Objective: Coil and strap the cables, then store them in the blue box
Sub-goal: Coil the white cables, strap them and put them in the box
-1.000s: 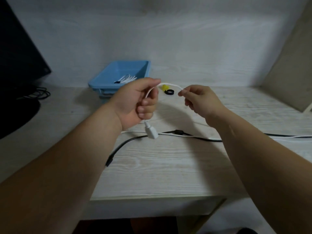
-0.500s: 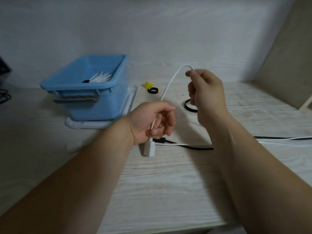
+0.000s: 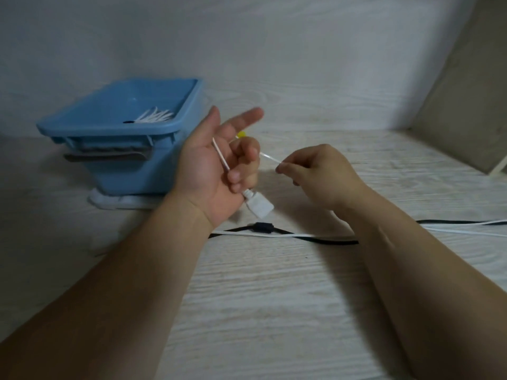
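Head view: left hand (image 3: 208,171), palm up, curls its lower fingers round thin white cable (image 3: 220,157), boxy plug (image 3: 259,205) hanging below; right hand (image 3: 321,176) pinches it at 3 o'clock. Smooth blue plastic box (image 3: 131,171) at 10 o'clock.

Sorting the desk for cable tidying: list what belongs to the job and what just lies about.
Job: white cable in left hand and right hand; black cable; blue box; white bundle inside; yellow bit, likely strap.
Lying about: white tray under box; beige panel.

A yellow object (image 3: 241,134) is mostly hidden behind the left hand (image 3: 208,171) and its blurred fingers (image 3: 248,118).
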